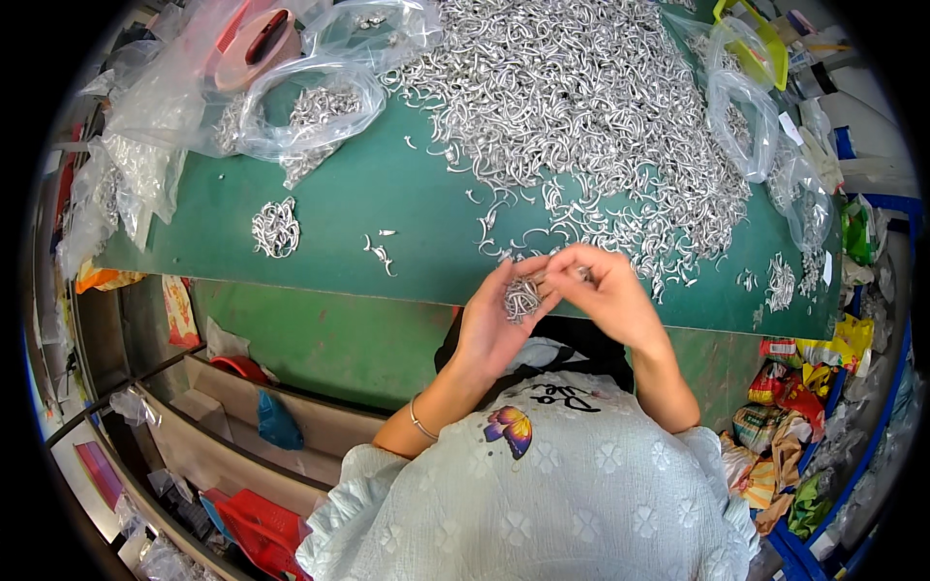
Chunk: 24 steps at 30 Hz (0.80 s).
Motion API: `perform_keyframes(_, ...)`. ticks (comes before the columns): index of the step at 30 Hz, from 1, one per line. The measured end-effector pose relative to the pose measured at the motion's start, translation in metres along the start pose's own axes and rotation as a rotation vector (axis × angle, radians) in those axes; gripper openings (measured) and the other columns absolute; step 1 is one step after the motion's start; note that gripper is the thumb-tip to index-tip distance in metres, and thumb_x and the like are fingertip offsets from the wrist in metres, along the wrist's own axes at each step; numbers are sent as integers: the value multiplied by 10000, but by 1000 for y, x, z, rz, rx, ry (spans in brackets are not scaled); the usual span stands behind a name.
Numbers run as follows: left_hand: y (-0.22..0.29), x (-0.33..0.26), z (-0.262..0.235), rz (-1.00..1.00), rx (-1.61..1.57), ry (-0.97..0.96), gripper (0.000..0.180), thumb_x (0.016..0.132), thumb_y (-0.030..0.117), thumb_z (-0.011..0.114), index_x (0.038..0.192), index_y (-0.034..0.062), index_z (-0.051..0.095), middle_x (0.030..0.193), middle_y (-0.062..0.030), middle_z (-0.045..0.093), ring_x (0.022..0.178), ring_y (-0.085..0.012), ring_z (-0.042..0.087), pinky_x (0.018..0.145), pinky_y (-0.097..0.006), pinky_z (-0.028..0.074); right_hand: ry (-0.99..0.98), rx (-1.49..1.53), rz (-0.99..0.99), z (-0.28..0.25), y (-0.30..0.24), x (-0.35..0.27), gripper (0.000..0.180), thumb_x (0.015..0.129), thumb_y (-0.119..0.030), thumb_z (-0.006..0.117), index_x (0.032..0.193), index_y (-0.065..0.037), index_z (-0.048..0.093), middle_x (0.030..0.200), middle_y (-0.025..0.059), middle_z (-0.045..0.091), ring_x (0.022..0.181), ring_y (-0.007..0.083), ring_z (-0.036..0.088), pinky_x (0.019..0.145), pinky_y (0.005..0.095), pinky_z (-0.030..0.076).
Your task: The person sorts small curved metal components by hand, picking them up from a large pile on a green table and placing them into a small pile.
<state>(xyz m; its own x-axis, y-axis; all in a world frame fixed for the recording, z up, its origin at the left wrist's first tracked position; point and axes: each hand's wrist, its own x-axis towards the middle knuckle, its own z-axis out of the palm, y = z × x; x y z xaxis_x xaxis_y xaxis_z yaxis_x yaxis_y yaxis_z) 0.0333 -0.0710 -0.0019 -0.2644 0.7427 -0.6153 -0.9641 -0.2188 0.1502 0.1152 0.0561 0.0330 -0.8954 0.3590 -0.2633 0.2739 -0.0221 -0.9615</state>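
Small curved silver metal pieces (522,301) lie in a little heap in the palm of my left hand (489,324), which is cupped around them just over the table's near edge. My right hand (608,295) meets its fingertips, thumb and fingers pinched together. A few more of the silver pieces (584,275) show within its curled fingers. Beyond both hands a large pile of the same pieces (572,97) spreads across the green table (339,218), with loose ones scattered close to my fingers.
Left on the table are a small separate heap (276,229), a few stray pieces (380,254) and an open clear bag of pieces (325,107). A pink basin (257,58) stands behind. More clear bags (741,126) and a yellow-green basket (765,44) sit at the right.
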Motion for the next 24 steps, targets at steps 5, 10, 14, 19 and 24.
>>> perform_keyframes(5, 0, 1, -4, -34, 13, -40, 258, 927, 263, 426, 875, 37, 539, 730, -54, 510, 665, -145, 509, 610, -258, 442, 204, -146, -42, -3, 3, 3, 72, 822, -84, 585, 841, -20, 610, 660, -34, 549, 586, 18, 437, 507, 192, 358)
perform_keyframes(10, 6, -5, -5, -127, 15, -137, 315, 936, 281, 404, 695, 85, 452, 571, 13, 295, 471, -73, 265, 397, -197, 230, 384, -590, -11, -26, 9, 29, 156, 807, -191, 622, 879, -53, 608, 571, 51, 559, 455, 144, 466, 442, 285, 350)
perform_keyframes(14, 3, -5, -3, -102, 10, -95, 327, 938, 286, 401, 687, 81, 446, 561, 13, 309, 457, -69, 276, 376, -199, 230, 384, -904, -141, -18, 25, 41, 193, 734, -207, 684, 858, -79, 610, 481, 86, 458, 422, 244, 412, 439, 359, 337)
perform_keyframes(19, 5, -5, -13, -90, 27, -108, 330, 927, 297, 438, 677, 83, 462, 553, 17, 310, 446, -68, 280, 370, -198, 204, 78, -927, 41, -34, 2, 24, 196, 713, -208, 692, 824, -76, 600, 557, 102, 568, 527, 284, 564, 487, 383, 411)
perform_keyframes(24, 6, -5, -15, -98, 37, -132, 324, 928, 290, 437, 677, 87, 462, 536, 25, 301, 434, -65, 271, 368, -199, 205, 408, -852, -174, -23, 9, 45, 261, 736, -194, 692, 926, -60, 573, 476, 63, 434, 404, 197, 399, 429, 340, 318)
